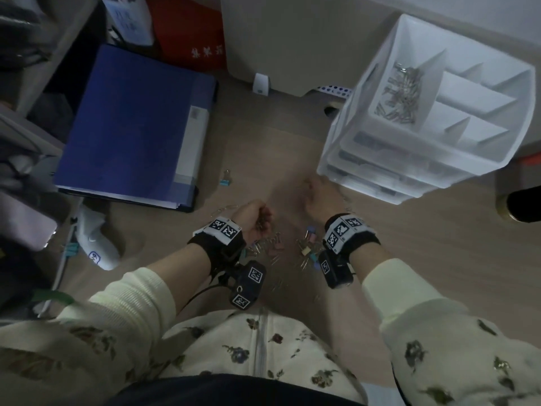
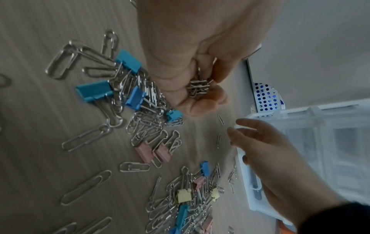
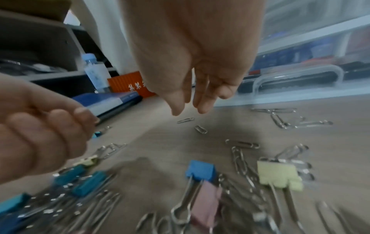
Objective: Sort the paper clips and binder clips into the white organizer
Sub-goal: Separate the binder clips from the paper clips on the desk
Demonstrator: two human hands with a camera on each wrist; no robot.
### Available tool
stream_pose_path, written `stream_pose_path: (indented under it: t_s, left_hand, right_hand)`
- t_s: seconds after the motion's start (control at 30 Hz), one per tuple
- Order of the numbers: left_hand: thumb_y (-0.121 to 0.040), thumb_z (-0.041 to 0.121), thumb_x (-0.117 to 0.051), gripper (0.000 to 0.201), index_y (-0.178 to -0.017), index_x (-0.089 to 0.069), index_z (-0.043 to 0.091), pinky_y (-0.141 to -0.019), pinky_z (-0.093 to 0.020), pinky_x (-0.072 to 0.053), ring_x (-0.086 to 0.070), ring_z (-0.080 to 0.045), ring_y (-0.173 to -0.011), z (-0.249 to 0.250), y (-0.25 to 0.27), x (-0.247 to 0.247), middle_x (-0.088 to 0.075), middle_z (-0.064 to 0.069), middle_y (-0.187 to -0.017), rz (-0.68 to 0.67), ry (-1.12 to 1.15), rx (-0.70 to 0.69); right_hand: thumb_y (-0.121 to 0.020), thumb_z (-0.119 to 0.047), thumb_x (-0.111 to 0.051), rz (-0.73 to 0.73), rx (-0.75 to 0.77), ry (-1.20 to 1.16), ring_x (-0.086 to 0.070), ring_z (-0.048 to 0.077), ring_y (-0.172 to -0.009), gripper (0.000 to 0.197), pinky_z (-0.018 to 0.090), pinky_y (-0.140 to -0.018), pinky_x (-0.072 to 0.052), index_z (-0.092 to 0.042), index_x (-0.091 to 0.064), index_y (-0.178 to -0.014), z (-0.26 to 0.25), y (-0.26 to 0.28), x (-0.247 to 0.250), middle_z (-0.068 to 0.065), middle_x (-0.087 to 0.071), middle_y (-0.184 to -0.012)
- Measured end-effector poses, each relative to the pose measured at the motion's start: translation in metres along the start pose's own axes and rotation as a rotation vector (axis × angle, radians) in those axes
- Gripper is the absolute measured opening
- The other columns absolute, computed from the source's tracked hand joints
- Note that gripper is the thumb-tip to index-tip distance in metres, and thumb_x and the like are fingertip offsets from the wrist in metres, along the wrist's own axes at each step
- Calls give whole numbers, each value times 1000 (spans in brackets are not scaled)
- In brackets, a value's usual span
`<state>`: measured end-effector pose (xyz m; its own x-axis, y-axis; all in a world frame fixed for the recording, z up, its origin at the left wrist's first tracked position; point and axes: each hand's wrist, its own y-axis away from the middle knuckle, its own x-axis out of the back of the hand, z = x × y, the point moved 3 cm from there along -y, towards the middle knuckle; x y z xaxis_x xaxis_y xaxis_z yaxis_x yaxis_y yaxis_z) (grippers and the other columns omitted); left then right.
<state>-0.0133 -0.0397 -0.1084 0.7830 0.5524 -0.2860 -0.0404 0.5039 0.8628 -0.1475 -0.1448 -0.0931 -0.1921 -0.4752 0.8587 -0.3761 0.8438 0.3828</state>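
Note:
The white organizer (image 1: 377, 68) stands at the back right, with silver paper clips (image 1: 401, 95) in one top compartment. Loose paper clips and blue, pink and yellow binder clips (image 1: 292, 247) lie scattered on the desk between my wrists. My left hand (image 1: 263, 218) is curled around a small bundle of paper clips (image 2: 198, 87) above that pile (image 2: 148, 110). My right hand (image 1: 314, 191) hovers near the organizer's base (image 2: 300, 114) holding nothing. Its straight fingers (image 3: 202, 104) point down just over a small paper clip (image 3: 185, 120).
A blue ring binder (image 1: 131, 124) lies at the back left, with a stray binder clip (image 1: 226, 178) by its corner. A water bottle (image 3: 94, 69) and an orange box (image 3: 128, 83) stand behind it. A white object (image 1: 96, 244) lies at the left.

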Motion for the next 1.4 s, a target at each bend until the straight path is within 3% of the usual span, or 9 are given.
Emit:
stream_pose_path:
  t_s: [0.23,0.33,0.47,0.67,0.77,0.87,1.0,1.13,1.4]
  left_hand:
    - [-95,14,-38,30,-70,-53,8,-54,-25,-45,-46,-13,-56,6,-2,13,-48,-5,-64,10,-46,-51]
    - [-94,15,-40,26,-73,-54,8,-56,-26,-49,-48,-13,-58,3,-4,17,-50,-5,-67,16,-55,-44]
    - [-94,14,-41,26,-73,-55,7,-55,-26,-50,-50,-14,-59,2,-6,17,-52,-6,-68,12,-47,-47]
    - [-95,12,-37,25,-78,-54,6,-69,-31,-50,-53,-19,-67,-1,-3,-1,-54,-9,-73,-42,7,-49]
    - [-97,11,-36,24,-85,-56,6,-76,-35,-51,-58,-20,-76,-3,-2,-15,-60,-11,-80,-93,50,-68]
    - [-98,15,-37,27,-81,-56,8,-66,-30,-51,-56,-18,-70,-5,-5,-25,-62,-7,-70,-107,59,-26]
    - [-97,19,-37,33,-68,-51,12,-42,-17,-43,-47,-11,-51,-7,-7,-28,-54,0,-58,-74,-17,26]
    - [-98,21,-37,37,-70,-57,8,-41,-18,-43,-47,-10,-50,-9,-10,-25,-50,-1,-61,-64,-70,13]
    - [-98,21,-36,35,-72,-55,7,-41,-19,-43,-44,-12,-55,-8,-11,-19,-48,-2,-63,-64,-98,-4]
  right_hand:
    - [-88,-21,-48,28,95,288,-59,35,-90,19,43,-81,-48,-13,-59,-102,-12,-18,-7,9,-60,-106]
    - [-88,-18,-47,54,92,332,-57,33,-93,17,39,-83,-45,-12,-61,-95,-12,-12,-10,9,-62,-103]
    - [-92,-13,-44,-7,83,372,-54,33,-105,23,38,-85,-41,-6,-59,-108,-12,-3,-8,13,-58,-113]
    - [-97,-24,-47,-55,44,-227,-59,23,-93,21,29,-75,-39,-11,-60,-107,-27,24,-8,7,-63,-98]
    - [-95,-31,-50,-104,160,-257,-60,15,-88,18,30,-75,-47,-21,-63,-104,-40,41,-10,-3,-64,-94]
    - [-96,-29,-48,-37,178,-240,-60,18,-91,23,34,-81,-50,-21,-65,-109,-28,44,-10,2,-66,-103]
    - [-96,-23,-44,152,-48,-329,-61,26,-99,27,42,-87,-50,-18,-60,-117,23,38,-3,7,-61,-118]
    - [-94,-32,-50,109,-310,-222,-54,34,-111,48,44,-95,-45,-8,-40,-134,71,28,3,13,-39,-138]
    - [-75,-50,-71,16,-314,-43,-46,37,-118,81,47,-99,-44,-9,-32,-133,81,7,-5,14,-34,-134]
